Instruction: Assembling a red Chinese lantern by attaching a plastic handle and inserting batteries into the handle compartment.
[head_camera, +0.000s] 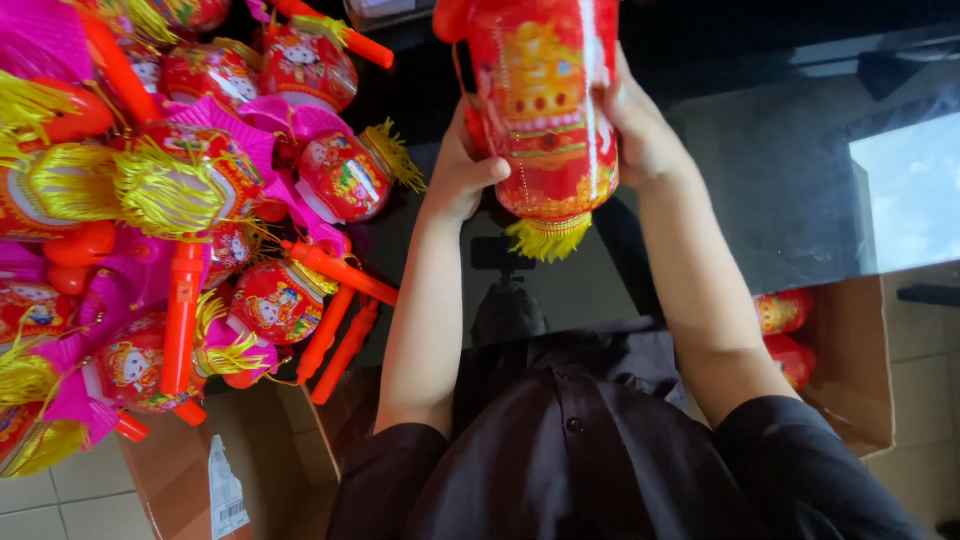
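A red toy lantern (545, 100) with gold printed pictures and a yellow tassel fringe at its lower end is held up in front of me. My left hand (462, 165) grips its left side, thumb across the front. My right hand (640, 120) clasps its right side. Both forearms reach up from my dark shirt. The lantern's top end runs out of the picture.
A big pile of similar red lanterns (190, 200) with pink paper, yellow tassels and orange handles fills the left. A cardboard box (850, 360) at the right holds two more red lanterns (785, 335). Another cardboard box (240, 450) sits at lower left. Dark glass tabletop (780, 190) lies beyond.
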